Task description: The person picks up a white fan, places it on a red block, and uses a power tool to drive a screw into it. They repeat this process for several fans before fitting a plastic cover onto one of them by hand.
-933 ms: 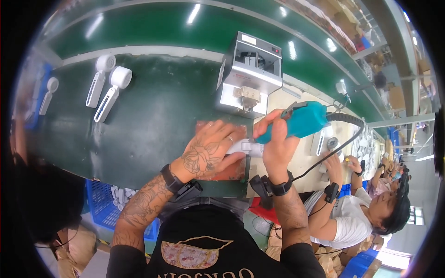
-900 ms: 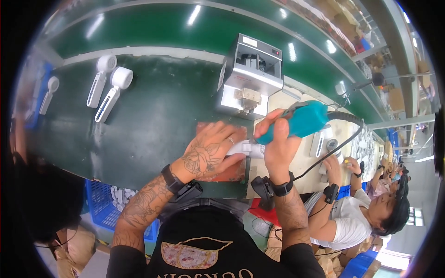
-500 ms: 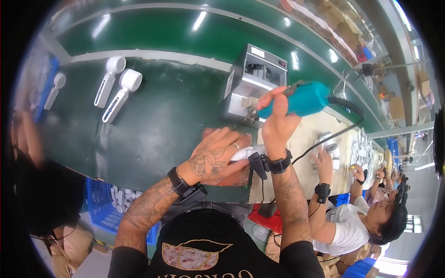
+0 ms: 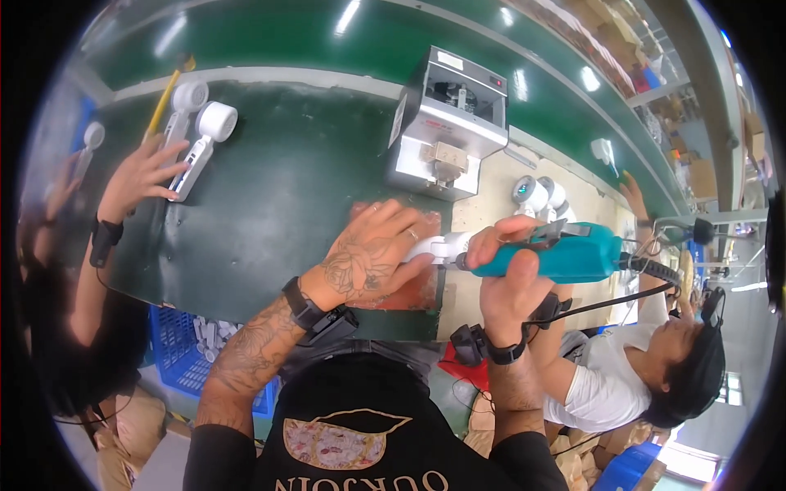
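Note:
My left hand [image 4: 368, 254] is closed over a white handheld fan [image 4: 434, 249], pressing it onto a reddish-brown mat [image 4: 413, 296]; most of the fan is hidden beneath the palm. In my right hand [image 4: 517, 282] is a teal electric screwdriver [image 4: 565, 252], held nearly level with fingers wrapped round its body. Its tip meets the fan's white hinged neck, just right of my left fingers. A black cord [image 4: 606, 307] trails from the tool's rear end. Beyond the mat stands a grey screw feeder [image 4: 446, 131] with a small metal block on its front.
At the left, a co-worker's spread hand [image 4: 135, 176] is beside two white fans, one a finished-looking fan [image 4: 217, 123], near a yellow stick [image 4: 166, 98]. More fans [image 4: 530, 192] stand right of the feeder. A blue crate [image 4: 184, 360] sits below the table; a co-worker [image 4: 614, 368] works at the right.
My right hand has brought the screwdriver down from the feeder to the fan. My left hand stays on the fan. The left co-worker's hand has reached in toward the fans.

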`<state>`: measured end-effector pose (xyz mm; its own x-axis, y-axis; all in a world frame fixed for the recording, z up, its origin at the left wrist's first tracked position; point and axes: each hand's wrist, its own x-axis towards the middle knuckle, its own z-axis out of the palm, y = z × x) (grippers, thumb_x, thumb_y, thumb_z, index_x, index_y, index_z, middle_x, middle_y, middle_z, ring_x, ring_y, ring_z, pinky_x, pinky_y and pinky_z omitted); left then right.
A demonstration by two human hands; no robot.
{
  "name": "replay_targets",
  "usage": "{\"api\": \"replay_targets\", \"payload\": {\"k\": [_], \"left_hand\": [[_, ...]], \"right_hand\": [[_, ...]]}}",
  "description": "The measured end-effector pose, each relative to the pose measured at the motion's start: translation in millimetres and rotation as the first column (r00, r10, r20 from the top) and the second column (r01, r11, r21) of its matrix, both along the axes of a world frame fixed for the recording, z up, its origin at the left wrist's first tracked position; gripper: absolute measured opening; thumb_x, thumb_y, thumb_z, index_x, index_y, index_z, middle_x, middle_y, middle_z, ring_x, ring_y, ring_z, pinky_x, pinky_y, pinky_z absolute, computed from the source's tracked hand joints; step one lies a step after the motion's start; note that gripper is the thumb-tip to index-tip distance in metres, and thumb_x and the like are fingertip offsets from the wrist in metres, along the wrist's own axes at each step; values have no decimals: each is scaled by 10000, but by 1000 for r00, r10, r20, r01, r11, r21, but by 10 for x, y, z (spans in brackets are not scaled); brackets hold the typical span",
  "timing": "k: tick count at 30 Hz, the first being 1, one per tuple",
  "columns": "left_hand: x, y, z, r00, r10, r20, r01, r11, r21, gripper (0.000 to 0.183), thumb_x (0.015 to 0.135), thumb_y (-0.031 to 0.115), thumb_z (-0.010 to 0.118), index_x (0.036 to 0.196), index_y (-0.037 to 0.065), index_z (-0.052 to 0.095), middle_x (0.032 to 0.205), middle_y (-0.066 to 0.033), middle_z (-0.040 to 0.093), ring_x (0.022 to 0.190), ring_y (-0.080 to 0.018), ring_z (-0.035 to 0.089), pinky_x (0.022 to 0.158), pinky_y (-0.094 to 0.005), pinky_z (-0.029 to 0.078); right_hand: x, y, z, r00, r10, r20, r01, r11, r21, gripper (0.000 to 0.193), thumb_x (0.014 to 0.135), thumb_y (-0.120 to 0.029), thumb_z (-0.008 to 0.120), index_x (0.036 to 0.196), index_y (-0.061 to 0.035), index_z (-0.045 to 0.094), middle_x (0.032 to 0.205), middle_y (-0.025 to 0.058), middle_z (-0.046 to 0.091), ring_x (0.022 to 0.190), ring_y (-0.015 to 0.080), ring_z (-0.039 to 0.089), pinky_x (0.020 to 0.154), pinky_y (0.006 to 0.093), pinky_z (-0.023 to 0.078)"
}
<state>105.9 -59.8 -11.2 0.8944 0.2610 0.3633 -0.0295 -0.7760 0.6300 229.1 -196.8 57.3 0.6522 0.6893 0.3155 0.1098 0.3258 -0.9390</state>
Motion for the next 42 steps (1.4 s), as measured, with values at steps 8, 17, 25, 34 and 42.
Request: {"api": "replay_targets", "payload": {"k": [8, 17, 25, 34, 42], "left_hand": [[5, 10, -10, 1000, -9, -25, 9, 1000, -4, 354, 883, 260, 681, 1198, 98, 671, 1143, -57, 614, 1020, -283, 550, 920, -427, 449], [-10, 63, 94, 997, -49, -66, 54, 996, 70, 427, 893, 255, 656, 1267, 59, 590, 1216, -95, 589, 1043, -285, 537, 896, -423, 429], [-40, -40, 105, 999, -29, -43, 31, 997, 65, 402, 906, 284, 656, 1243, 70, 608, 1334, -74, 559, 1075, -281, 537, 926, -418, 425], [-260, -194, 68, 960, -224, 165, 184, 956, 226, 344, 855, 197, 685, 1160, 57, 613, 1179, -102, 639, 984, -283, 664, 791, -400, 548], [-1218, 625, 34, 780, 607, 152, -625, 766, 152, 243, 919, 53, 628, 1150, -18, 647, 1074, -206, 664, 984, -365, 647, 864, -428, 507]], "right_hand": [[7, 14, -159, 1000, -4, 2, 4, 999, 38, 552, 931, -505, 673, 1075, 11, 537, 695, 83, 541, 614, 213, 557, 597, 345, 468], [13, 52, -318, 999, 14, -42, -8, 992, 128, 363, 959, -347, 664, 999, -35, 483, 742, 83, 508, 626, 202, 516, 561, 346, 456], [-81, -70, -385, 998, -16, -56, 23, 992, 122, 399, 938, -362, 700, 1006, -33, 484, 753, 82, 551, 668, 176, 561, 615, 310, 476], [-251, -305, -20, 990, -74, -119, 96, 976, 197, 553, 939, -573, 621, 1010, -46, 471, 642, 32, 457, 533, 141, 455, 496, 282, 386], [-225, -791, 56, 972, -96, -214, 148, 959, 242, 593, 887, -544, 703, 1061, -17, 496, 695, 104, 544, 631, 241, 562, 602, 384, 474]]}}
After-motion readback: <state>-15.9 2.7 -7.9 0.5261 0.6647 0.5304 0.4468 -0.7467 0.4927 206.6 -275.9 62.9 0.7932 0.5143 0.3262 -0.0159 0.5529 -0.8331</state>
